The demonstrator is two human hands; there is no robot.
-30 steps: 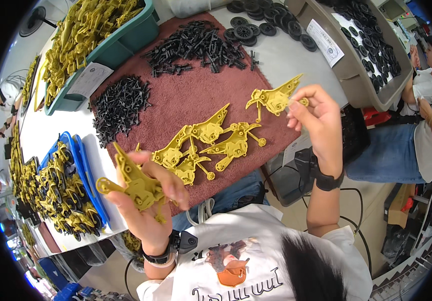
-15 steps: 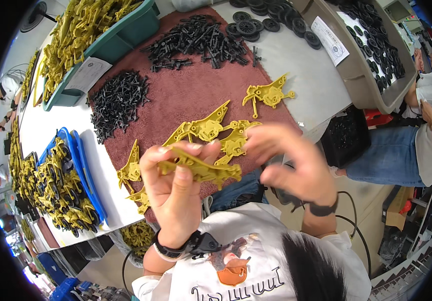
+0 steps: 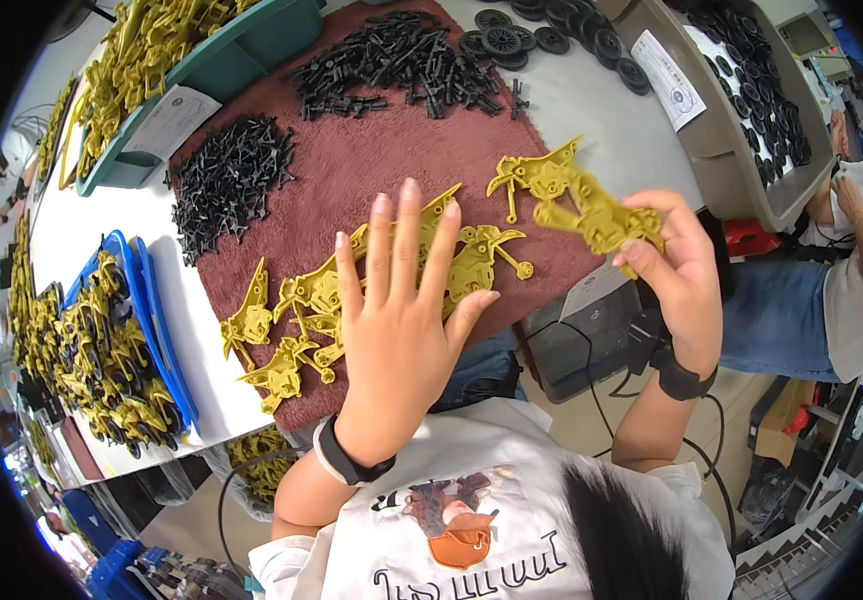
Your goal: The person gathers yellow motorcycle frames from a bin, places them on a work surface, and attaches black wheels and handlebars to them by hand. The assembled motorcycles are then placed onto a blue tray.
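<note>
My left hand (image 3: 399,320) hovers palm down with fingers spread over a group of yellow plastic toy motorcycle body halves (image 3: 473,268), partly covering them. It holds nothing; whether its fingertips touch the parts I cannot tell. To the right, my right hand (image 3: 689,275) grips one yellow motorcycle body half (image 3: 599,212) between thumb and fingers, raised over the right edge of the maroon cloth (image 3: 341,195). Just left of it another yellow body half (image 3: 541,178) lies on the cloth. More yellow halves (image 3: 276,372) lie at the cloth's near left.
Piles of small black parts (image 3: 231,180) and black pegs (image 3: 396,65) lie on the cloth. Black wheels (image 3: 501,40) sit beyond it. A green bin (image 3: 241,50) of yellow parts, a blue tray (image 3: 156,330) of toy motorcycles and a grey-brown bin (image 3: 716,165) stand around. A person (image 3: 856,270) is at right.
My hands have moved apart. The yellow half that was in my left hand is gone from it, and that hand is now spread. My right hand moved right and up, holding a yellow half.
</note>
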